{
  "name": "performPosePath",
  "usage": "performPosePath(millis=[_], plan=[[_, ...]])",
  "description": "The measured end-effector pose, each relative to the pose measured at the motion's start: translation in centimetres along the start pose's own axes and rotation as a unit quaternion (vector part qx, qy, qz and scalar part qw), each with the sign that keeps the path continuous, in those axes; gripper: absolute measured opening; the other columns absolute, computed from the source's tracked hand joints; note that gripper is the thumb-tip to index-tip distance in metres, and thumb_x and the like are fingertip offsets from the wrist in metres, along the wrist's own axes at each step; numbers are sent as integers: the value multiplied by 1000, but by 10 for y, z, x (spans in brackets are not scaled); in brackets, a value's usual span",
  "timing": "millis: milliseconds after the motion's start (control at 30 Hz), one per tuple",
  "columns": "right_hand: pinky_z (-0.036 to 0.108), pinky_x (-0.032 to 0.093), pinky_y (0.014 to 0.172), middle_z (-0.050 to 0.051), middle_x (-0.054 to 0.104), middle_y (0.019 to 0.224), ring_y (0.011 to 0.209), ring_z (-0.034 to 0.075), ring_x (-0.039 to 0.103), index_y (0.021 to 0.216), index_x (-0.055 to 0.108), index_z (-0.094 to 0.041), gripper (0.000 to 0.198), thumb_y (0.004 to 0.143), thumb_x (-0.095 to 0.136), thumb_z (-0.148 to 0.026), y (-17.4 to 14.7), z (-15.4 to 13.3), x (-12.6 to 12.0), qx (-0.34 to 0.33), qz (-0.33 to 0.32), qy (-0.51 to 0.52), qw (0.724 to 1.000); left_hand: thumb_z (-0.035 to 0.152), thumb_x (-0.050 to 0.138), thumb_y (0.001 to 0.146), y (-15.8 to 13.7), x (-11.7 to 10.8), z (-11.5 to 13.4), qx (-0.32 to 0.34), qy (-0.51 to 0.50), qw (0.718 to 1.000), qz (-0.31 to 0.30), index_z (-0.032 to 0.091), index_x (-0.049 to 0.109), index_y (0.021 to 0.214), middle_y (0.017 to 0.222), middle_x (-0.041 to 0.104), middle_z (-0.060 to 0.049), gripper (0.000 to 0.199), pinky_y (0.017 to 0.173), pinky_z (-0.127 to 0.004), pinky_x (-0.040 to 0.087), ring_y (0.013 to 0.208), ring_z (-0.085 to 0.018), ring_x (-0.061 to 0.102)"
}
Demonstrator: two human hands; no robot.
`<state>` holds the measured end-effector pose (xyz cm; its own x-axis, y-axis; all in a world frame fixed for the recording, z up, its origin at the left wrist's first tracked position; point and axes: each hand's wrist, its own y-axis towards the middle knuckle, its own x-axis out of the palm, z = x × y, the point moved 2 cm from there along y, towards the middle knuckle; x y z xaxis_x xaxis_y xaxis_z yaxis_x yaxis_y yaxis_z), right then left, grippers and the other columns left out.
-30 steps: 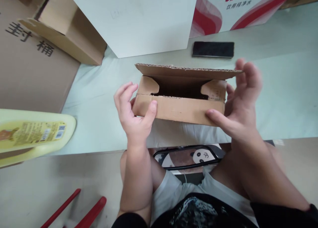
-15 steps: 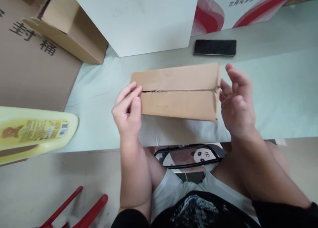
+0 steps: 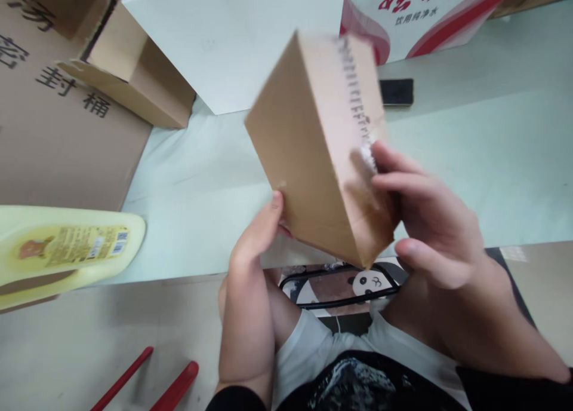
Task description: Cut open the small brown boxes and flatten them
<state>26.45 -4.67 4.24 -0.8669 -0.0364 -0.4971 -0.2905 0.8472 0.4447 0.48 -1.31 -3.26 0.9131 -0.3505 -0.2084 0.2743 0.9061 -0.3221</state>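
Note:
A brown cardboard box is held tilted above the table, one corner pointing down toward my lap. Its narrow side carries a blurred zigzag line, with a whitish patch near my right fingers. My left hand grips the box at its lower left edge, thumb on the broad face and the other fingers mostly hidden behind. At the right, my right hand has its fingertips against the narrow side, while its thumb stands apart below, off the cardboard.
A phone lies on the green-covered table, partly behind the box. White carton, red-and-white carton and brown cartons stand at the back and left. A yellow bottle lies front left; red legs show below.
The box has turned from lying level with its slit facing up to a steep tilt, showing a broad face and the zigzag side. My left hand shifted right and down; my right fingers moved onto the side.

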Motion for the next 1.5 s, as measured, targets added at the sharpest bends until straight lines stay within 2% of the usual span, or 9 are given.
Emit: performPosePath(millis=[200,433,600,700,833,933,1067,1300,1500], plan=[[52,48,123,7,72,135,146,30,57,131,68,-30,38,94,64,-24,5,-11,-11,-64,-62,-27,996,91,29,89,-9,-5,17,-106,100,984,-103,21,72,70,75,77,-12,84,43,-32,46,54,-22,68],[57,43,126,14,51,158,158,35,39,143,61,-28,49,96,66,-39,2,-11,3,-32,-105,-73,991,54,67,84,-5,-28,25,-58,132,976,165,19,71,85,77,75,-5,35,57,-28,50,64,-18,66],[64,36,129,10,64,148,161,35,34,140,61,-27,45,96,66,-40,3,-11,15,-44,-154,-48,986,57,67,87,-6,-37,21,208,12,899,385,25,69,113,110,76,-8,42,71,-29,59,102,-22,73],[65,32,130,8,56,159,165,34,22,147,56,-27,51,98,63,-39,2,-13,23,-61,-198,-31,978,55,63,93,-11,-33,27,376,43,871,314,32,71,124,133,70,-6,39,103,-40,59,132,-25,64],[58,39,128,7,57,158,158,29,40,138,61,-28,40,101,56,-40,6,13,24,-59,-91,25,994,50,62,97,-13,-26,33,377,191,881,212,33,72,127,144,65,-5,36,131,-56,33,147,-29,52],[63,38,126,10,57,157,150,33,50,133,64,-26,39,98,51,-32,12,62,21,74,48,-124,988,53,60,98,-14,-25,34,369,200,883,210,33,70,130,147,63,-5,38,132,-59,30,150,-31,49],[75,31,121,15,50,163,156,46,36,146,59,-20,55,92,53,-31,11,110,28,201,-47,-301,931,54,59,99,-16,-26,33,359,201,887,208,34,69,130,147,62,-5,39,131,-59,32,151,-31,47],[60,50,94,15,69,107,108,38,61,128,71,-25,44,88,59,-36,1,111,20,263,6,-385,884,55,58,100,-18,-26,34,356,195,890,209,33,70,130,147,63,-6,39,131,-58,34,152,-30,47],[44,49,81,14,73,103,94,31,64,120,68,-18,38,85,54,-25,6,104,12,338,-19,-332,880,54,56,102,-16,-20,34,358,207,885,213,32,68,130,147,62,-5,38,131,-58,33,152,-30,46]])
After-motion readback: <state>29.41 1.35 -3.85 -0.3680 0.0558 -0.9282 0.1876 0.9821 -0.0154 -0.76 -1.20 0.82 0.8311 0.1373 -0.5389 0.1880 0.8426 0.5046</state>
